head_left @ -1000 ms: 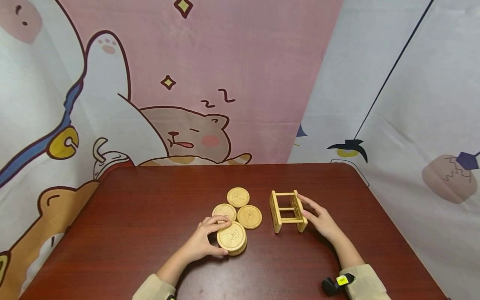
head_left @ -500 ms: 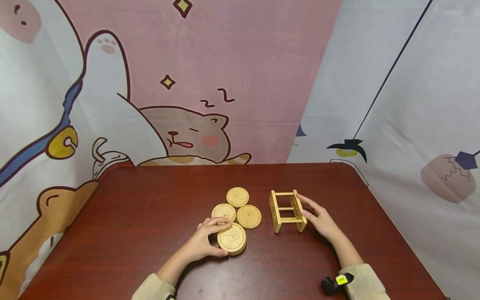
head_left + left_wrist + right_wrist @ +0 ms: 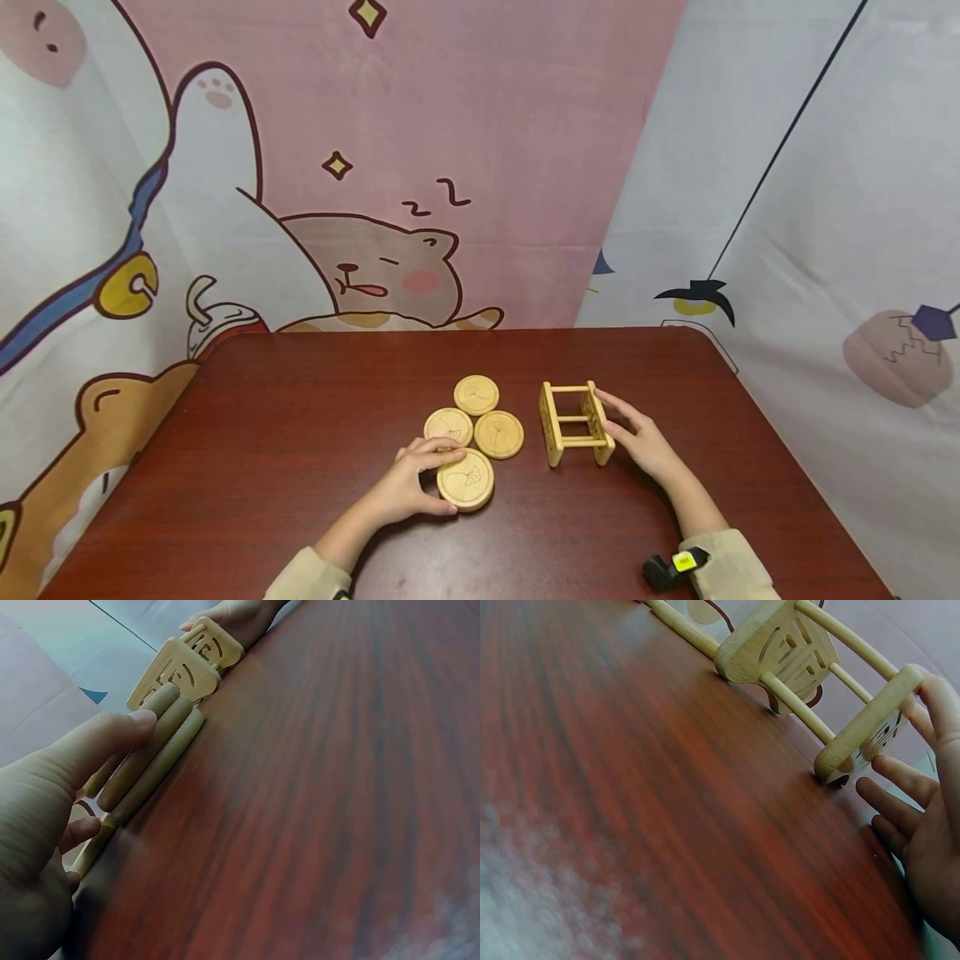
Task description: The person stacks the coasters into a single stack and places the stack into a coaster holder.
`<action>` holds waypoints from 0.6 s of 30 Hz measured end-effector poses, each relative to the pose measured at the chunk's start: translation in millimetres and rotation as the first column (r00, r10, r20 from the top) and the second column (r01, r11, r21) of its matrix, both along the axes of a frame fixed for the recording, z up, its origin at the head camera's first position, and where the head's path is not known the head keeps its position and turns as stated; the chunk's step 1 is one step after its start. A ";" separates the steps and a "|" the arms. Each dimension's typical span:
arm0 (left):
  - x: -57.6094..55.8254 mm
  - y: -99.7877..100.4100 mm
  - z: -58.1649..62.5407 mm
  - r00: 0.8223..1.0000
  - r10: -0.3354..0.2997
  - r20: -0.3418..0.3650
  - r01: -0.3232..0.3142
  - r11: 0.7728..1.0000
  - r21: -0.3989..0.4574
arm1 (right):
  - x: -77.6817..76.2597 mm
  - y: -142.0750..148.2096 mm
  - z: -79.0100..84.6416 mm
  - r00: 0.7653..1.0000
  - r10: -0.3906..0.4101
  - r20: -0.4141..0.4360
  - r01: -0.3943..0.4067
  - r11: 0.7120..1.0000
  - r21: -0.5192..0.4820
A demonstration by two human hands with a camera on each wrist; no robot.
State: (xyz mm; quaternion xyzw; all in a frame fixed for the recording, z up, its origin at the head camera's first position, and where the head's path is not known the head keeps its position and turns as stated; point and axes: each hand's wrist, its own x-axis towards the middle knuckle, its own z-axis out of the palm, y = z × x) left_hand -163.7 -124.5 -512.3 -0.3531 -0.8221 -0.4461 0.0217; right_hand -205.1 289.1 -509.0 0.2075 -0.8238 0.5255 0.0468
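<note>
In the head view my left hand (image 3: 415,481) curls its thumb and fingers round the near left side of a stack of round wooden coasters (image 3: 466,480). The top coaster bears a carved leaf. The left wrist view shows the stacked coasters (image 3: 154,754) edge-on, slightly offset, with the thumb against their rims. My right hand (image 3: 639,439) touches the outer side of a wooden coaster holder (image 3: 573,419), made of two slotted end panels joined by rods. In the right wrist view its fingers lie loosely extended beside the near panel (image 3: 866,724).
Three more coasters lie flat behind the stack: a left one (image 3: 448,423), a back one (image 3: 476,394) and a right one (image 3: 499,434). All stand on a dark red wooden table (image 3: 315,392). A cartoon-printed cloth (image 3: 525,167) hangs behind the table.
The top coaster has shifted slightly right over the one beneath, so the stack now looks more even. The right hand and the holder stay put.
</note>
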 end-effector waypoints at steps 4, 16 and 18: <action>0.5 0.4 1.0 1.000 0.008 0.003 -0.008 1.000 -0.010 | 0.2 -0.6 -0.3 1.000 -0.012 0.010 0.012 1.000 -0.001; 0.5 -1.8 4.6 0.999 0.005 0.053 -0.004 0.999 -0.031 | 0.5 -1.0 1.6 0.999 -0.010 0.035 0.010 1.000 -0.002; 0.1 -3.2 4.9 0.997 0.003 0.074 -0.002 1.000 -0.017 | 0.5 -0.9 1.2 0.999 -0.010 0.038 0.010 1.000 -0.005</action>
